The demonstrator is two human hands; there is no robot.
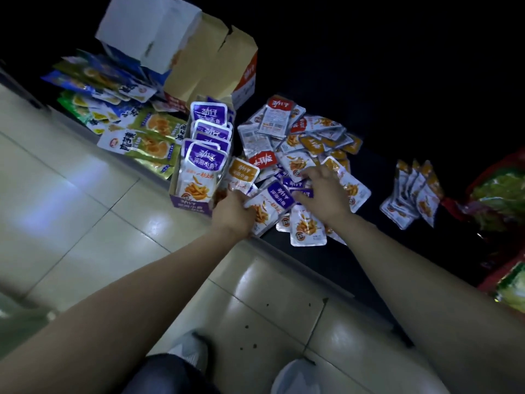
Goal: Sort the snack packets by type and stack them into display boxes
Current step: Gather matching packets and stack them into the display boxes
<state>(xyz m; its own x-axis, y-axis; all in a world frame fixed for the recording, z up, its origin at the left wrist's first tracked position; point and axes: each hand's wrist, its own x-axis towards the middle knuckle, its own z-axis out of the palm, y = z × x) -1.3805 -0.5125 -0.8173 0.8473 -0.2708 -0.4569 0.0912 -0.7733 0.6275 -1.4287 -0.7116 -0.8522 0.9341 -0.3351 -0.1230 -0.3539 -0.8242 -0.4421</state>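
The left hand [233, 213] has its fingers curled round the lower edge of a purple packet [274, 201], which lies tilted at the near edge of the loose pile [295, 143] on the dark surface. Whether more packets are tucked under it in the same hold cannot be told. Just to the right of that grip the right hand [322, 191] reaches over the pile with fingers spread and fairly straight, the fingertips [308, 174] touching packets beneath; it has hold of nothing that shows. Just left of the grip, close by the wrist, stands the purple display box [193, 206], filled with a row of upright purple-topped packets [203, 166]. An orange packet [241, 173] lies just beyond the left hand, between box and pile. Farther beyond the grip the pile mixes red, orange and purple-topped packets, some face down. Well to the right of both hands a short row of orange packets [412, 191] leans together — apart from the pile. Beyond the box and to its left lie green and yellow packets [147, 137], and behind them stand opened cartons [196, 58]. On the near side of the grip are pale floor tiles [85, 200] and, lowest of all, the person's shoes [190, 351].
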